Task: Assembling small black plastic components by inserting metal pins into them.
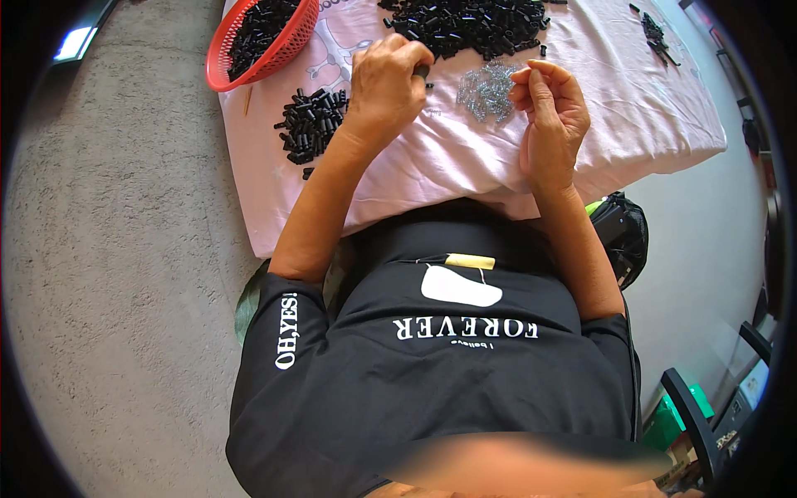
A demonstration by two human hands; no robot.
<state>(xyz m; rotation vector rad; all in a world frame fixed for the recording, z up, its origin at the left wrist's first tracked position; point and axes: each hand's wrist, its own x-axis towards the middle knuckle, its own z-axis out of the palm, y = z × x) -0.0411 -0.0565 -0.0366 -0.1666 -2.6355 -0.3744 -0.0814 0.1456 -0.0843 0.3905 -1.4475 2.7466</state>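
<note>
Black tubular pieces [311, 124] lie heaped beyond and left of the silvery pile [484, 93], apparently for easy reach, as I watch the left hand [388, 87] grip one, the right hand [554, 112] pinched shut, contents indiscernible.

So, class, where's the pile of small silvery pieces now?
In the head view, the silvery pile lies upper right of centre on the pink cloth, between the left hand and right hand, just below the large black pile.
</note>
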